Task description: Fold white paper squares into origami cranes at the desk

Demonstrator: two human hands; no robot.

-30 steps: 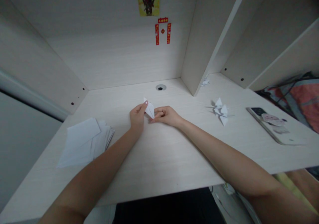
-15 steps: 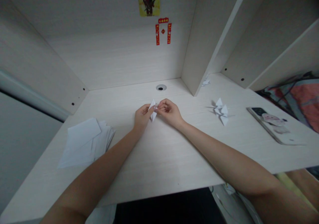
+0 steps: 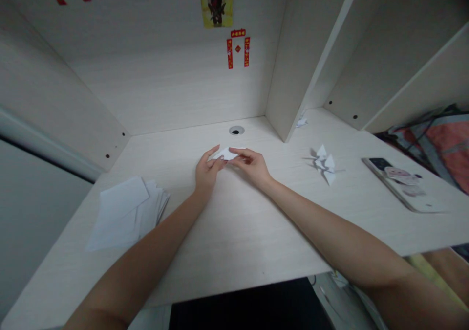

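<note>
From the head view I have the left hand and right hand close together above the middle of the worktop. Between them is a folded white paper, held off the surface as far as I can judge. The left fingers grip its left end and the right fingers press on its right end, so both hands are closed on the paper, not released.

Visibility is limited. The fingers cover part of the paper, and at this resolution I cannot make out its folds or the final shape. Both forearms run out of the frame at the bottom edge, so the elbows are cut off.

Compared with the previous frame, the paper has changed from a steep, nearly upright pose to a flatter, sideways one. The hands stand slightly further apart, and the right fingers are more extended.

To the left lies a stack of white paper sheets. To the right stands a white origami crane cluster; I cannot tell how many cranes it contains. Beyond it, a smartphone lies near the worktop edge, and a small white paper piece sits beside the upright shelf panel.
</note>
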